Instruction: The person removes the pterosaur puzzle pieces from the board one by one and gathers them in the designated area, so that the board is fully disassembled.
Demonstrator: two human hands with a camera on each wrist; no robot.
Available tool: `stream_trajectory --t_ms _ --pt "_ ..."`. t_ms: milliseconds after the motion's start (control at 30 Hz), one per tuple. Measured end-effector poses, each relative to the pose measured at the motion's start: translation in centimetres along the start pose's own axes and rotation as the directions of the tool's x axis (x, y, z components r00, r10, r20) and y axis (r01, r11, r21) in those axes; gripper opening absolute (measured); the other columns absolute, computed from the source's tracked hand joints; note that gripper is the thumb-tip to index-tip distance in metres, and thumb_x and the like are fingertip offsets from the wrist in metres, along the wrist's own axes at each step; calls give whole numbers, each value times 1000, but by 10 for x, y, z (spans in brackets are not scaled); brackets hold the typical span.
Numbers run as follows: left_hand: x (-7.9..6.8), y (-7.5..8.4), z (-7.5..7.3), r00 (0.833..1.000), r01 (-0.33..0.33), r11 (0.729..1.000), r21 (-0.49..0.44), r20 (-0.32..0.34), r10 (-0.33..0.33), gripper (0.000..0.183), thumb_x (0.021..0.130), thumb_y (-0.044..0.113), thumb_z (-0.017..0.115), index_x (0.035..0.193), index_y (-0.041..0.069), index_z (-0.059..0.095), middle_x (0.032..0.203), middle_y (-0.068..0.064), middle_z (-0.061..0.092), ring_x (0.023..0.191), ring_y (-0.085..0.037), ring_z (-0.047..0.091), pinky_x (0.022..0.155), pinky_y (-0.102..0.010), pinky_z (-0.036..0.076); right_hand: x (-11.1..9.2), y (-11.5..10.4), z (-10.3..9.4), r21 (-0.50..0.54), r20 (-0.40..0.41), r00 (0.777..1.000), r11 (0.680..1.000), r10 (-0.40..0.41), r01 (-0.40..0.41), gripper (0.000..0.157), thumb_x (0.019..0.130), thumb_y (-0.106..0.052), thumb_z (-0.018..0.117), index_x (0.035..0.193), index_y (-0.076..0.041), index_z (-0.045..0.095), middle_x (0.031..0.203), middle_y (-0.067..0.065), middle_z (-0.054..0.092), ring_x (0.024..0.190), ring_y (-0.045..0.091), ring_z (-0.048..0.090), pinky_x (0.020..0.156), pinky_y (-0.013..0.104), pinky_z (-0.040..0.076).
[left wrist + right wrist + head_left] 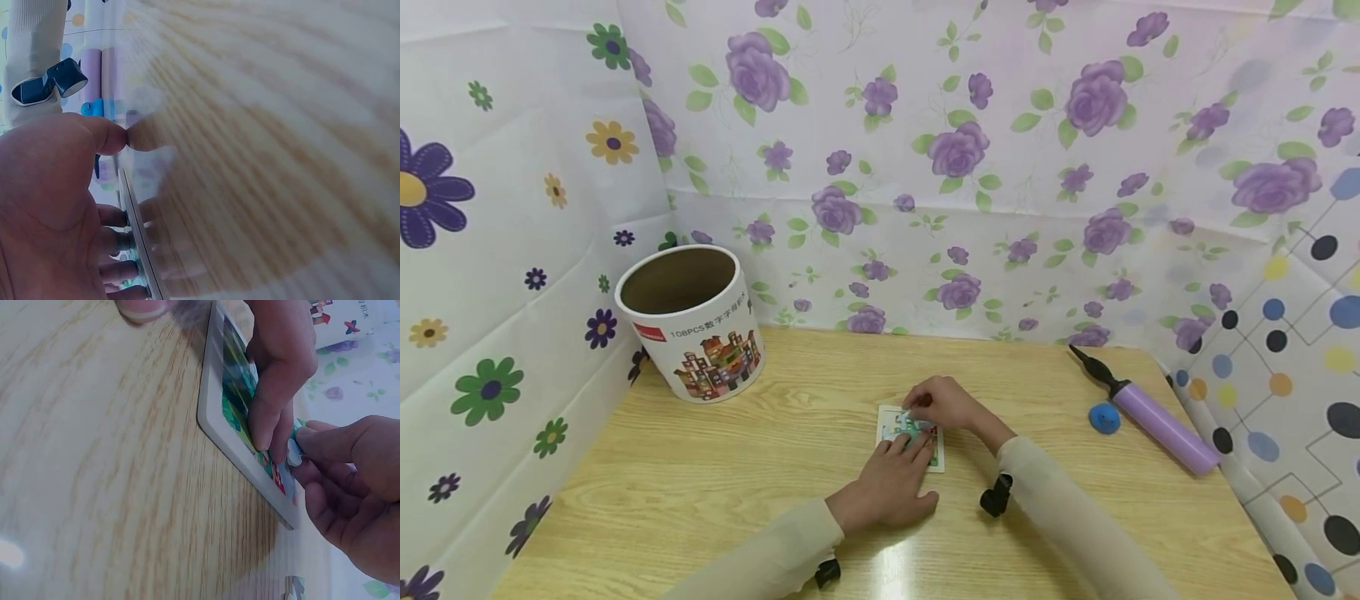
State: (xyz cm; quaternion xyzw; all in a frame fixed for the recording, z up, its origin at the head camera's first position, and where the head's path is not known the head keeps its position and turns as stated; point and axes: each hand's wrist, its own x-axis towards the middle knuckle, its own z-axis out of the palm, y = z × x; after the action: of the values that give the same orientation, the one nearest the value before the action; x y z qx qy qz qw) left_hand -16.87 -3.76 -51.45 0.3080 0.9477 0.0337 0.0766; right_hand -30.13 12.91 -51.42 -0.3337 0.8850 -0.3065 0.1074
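A small jigsaw puzzle tray (880,427) with a pale rim lies on the table, its colourful picture partly covered by both hands. My left hand (891,487) rests on the near part of the picture, fingers extended and pressing on it. At the tray's far right corner, my right hand (950,406) pinches a small pale blue-and-green puzzle piece (294,453) between thumb and fingers. That piece is just above the picture in the right wrist view; whether it touches the tray I cannot tell. In the left wrist view the left fingers (117,272) lie over the tray edge.
A white bucket (718,333) with printed blocks stands at the back left. At the right lie a purple balloon pump (1165,425) and a small blue round object (1104,418). Another small piece (295,587) sits at the lower edge of the right wrist view. Patterned cloth surrounds the wooden table (715,467).
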Motion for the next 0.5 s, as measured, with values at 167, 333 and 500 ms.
stream_trajectory --t_ms 167,333,500 --pt "0 0 0 1000 2 1000 -1 7 -2 72 103 53 42 161 11 31 169 -6 25 151 -29 30 114 -46 34 -1 0 -1 31 -19 1000 999 10 -9 14 98 -11 69 107 -14 79 98 -4 76 82 8 67 75 29 56" --pt "-1 1 0 1000 -2 1000 8 0 2 73 103 54 44 161 11 32 168 -6 27 149 -29 32 115 -46 34 -5 3 -7 27 -77 997 1000 12 -10 16 98 -13 70 110 -13 80 106 -1 76 88 10 68 79 32 57" --pt "-2 1 0 1000 -4 1000 8 -6 4 73 103 54 44 161 11 33 168 -6 27 150 -30 32 115 -47 34 -15 11 -16 13 -109 994 1000 17 -16 16 97 -14 71 110 -13 80 108 1 76 90 11 68 78 31 56"
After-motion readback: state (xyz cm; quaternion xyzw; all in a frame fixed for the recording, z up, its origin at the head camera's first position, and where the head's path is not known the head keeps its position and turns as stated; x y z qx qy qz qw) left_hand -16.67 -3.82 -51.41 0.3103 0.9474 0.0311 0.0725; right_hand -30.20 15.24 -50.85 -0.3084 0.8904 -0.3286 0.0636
